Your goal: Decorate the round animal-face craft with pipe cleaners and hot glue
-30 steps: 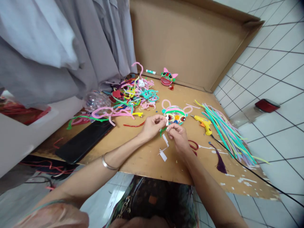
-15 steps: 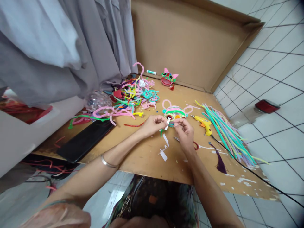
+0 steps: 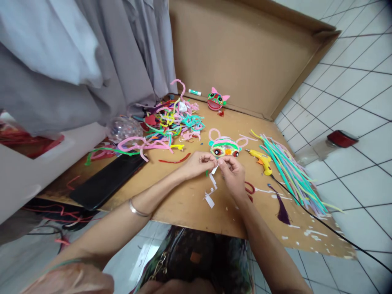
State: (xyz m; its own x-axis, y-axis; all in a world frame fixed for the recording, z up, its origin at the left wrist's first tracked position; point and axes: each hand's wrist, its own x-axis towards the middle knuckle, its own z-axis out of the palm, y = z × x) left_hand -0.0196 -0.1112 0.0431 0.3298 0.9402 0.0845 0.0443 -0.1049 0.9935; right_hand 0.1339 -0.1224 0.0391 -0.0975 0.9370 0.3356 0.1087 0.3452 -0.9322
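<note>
My left hand (image 3: 200, 164) and my right hand (image 3: 233, 173) meet fingertip to fingertip over the table. Between their pinched fingers a small piece of white paper (image 3: 214, 169) shows; both hands are closed on it. Just beyond lies a pipe-cleaner animal face (image 3: 227, 143) with pink loop ears, a green band, red-rimmed eyes and an orange nose. White paper scraps (image 3: 209, 201) lie below my hands. Red scissor handles (image 3: 250, 187) stick out beside my right wrist, which hides the rest of them.
A yellow glue gun (image 3: 262, 160) with a black cord lies right, near a bundle of pipe cleaners (image 3: 290, 171) and a purple tassel (image 3: 283, 210). Left are a tangled pipe-cleaner heap (image 3: 174, 118) and a black phone-like slab (image 3: 107, 181). A finished-looking face (image 3: 215, 100) stands at the back.
My hands have come closer together and slightly towards me, baring the animal face's eyes. The white paper is now mostly covered by my fingers.
</note>
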